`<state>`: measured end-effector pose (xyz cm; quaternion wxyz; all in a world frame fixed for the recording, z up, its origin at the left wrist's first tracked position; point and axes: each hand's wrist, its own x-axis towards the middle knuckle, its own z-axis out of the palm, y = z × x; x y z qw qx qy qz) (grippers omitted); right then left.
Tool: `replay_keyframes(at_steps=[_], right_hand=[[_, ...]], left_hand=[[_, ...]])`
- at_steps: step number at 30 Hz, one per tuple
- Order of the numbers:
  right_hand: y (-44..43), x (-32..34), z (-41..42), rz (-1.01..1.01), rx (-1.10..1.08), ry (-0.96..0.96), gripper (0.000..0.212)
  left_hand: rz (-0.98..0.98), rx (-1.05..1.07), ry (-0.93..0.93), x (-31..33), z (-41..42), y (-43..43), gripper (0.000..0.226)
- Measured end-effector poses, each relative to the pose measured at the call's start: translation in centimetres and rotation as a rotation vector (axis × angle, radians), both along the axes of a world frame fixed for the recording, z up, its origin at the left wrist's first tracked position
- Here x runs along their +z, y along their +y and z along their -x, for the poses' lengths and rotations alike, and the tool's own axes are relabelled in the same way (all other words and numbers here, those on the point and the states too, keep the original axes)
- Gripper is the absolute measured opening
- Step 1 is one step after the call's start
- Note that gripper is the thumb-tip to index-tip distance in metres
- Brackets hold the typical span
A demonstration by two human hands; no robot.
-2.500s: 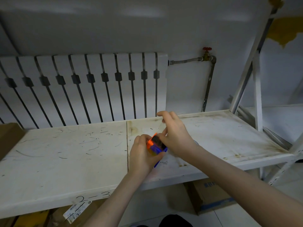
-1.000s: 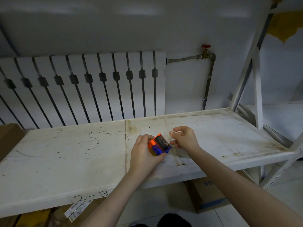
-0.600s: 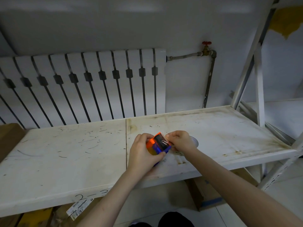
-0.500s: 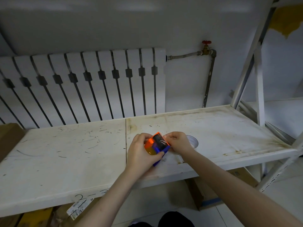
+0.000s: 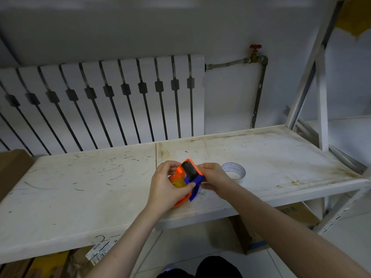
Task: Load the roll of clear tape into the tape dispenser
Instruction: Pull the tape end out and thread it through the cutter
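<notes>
An orange and blue tape dispenser (image 5: 186, 178) with a black roller is held just above the white shelf (image 5: 80, 187), near its front edge. My left hand (image 5: 166, 187) grips its left side, thumb on the blue part. Against the dispenser's right side rests my right hand (image 5: 212, 177), fingers curled onto it. The roll of clear tape (image 5: 233, 170) lies flat on the shelf just right of my right hand, apart from the dispenser.
A white radiator (image 5: 100, 101) stands behind the shelf, with a pipe and red valve (image 5: 255, 47) to its right. A slanted white shelf post (image 5: 313, 63) rises at the right. Cardboard boxes (image 5: 289, 213) sit under the shelf and at the far left.
My right hand has come back from the shelf to the dispenser's right side. The tape roll, earlier hidden under that hand, now lies uncovered on the shelf.
</notes>
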<state>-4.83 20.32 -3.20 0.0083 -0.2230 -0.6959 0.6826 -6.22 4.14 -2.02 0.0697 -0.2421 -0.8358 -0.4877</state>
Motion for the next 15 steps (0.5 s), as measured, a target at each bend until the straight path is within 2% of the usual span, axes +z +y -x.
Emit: replay_keyframes(at_steps=[3,7,11,15], right_hand=[[-0.2,0.0,0.1,0.042,0.014,0.010,0.022],[-0.6,-0.7,0.5,0.147,-0.018,0.000,0.035],[-1.0,-1.1,0.9,0.255,-0.020,-0.008,0.014],[-1.2,-1.4,1.3,0.358,-0.077,-0.070,0.026]], left_hand=[[-0.013,0.007,-0.011,-0.2,0.2,-0.2,0.057],[-0.050,0.011,-0.031,-0.4,0.6,-0.7,0.056],[-0.069,0.007,-0.036,-0.4,0.7,-1.0,0.054],[-0.087,-0.015,-0.043,-0.3,0.9,-1.1,0.053]])
